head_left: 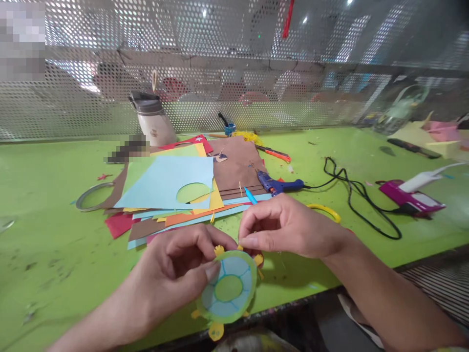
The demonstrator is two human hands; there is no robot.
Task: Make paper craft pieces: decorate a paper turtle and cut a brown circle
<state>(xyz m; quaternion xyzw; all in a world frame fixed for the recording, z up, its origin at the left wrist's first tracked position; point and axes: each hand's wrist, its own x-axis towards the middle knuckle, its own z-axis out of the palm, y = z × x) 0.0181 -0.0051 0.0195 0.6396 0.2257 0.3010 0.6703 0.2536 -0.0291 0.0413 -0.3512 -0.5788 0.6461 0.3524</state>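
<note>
A paper turtle [228, 288] with a green and light-blue shell and yellow head, feet and tail is held up near the table's front edge, its head pointing down toward me. My left hand [183, 264] grips the shell's left side, thumb on top and fingers behind. At the turtle's far end, my right hand [282, 227] pinches the small yellow tail [240, 248] between thumb and fingertips. Just beyond the hands lie a blue marker [251, 196] and a blue glue gun [278, 184]. The left fingertips are hidden behind the shell.
Stacked coloured paper [164, 181] covers the table's middle. A grey tape ring [93, 197] lies left, a yellow ring [324, 212] right. The glue gun's black cord [348, 190] loops past a purple device [410, 198]. A white jug [156, 122] stands before the perforated metal screen [220, 63].
</note>
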